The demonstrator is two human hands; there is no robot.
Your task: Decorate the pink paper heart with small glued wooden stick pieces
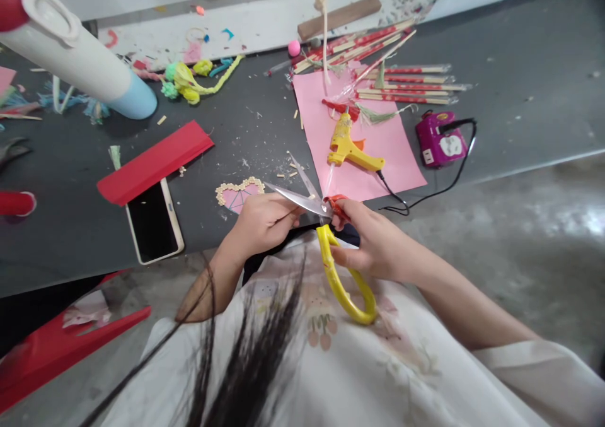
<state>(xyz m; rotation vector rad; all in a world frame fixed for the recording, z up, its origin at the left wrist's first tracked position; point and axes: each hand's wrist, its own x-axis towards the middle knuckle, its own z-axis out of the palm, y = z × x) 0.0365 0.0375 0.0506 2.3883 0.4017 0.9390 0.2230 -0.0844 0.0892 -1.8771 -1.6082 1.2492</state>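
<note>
My right hand [378, 241] is closed round the handles of a large pair of scissors [331, 274], one loop yellow and the other orange-red. The silver blades are spread apart and point up and left, over the table's near edge. Close beside the lower blade, my left hand [267, 222] has its fingers curled and pinched; what they hold, if anything, is hidden. Just beyond the left wrist lies a pink heart-shaped piece [234, 198] edged with small pale bits and crossed by dark lines. My left hand covers its lower part.
A yellow glue gun [347, 144] lies on pink paper [401, 162], its cord near a purple box [442, 143]. Red-wrapped sticks [406, 93] lie behind. Leftward are a phone [155, 222], a red folded sheet [155, 162], yellow yarn [186, 86] and a white-blue bottle [94, 52].
</note>
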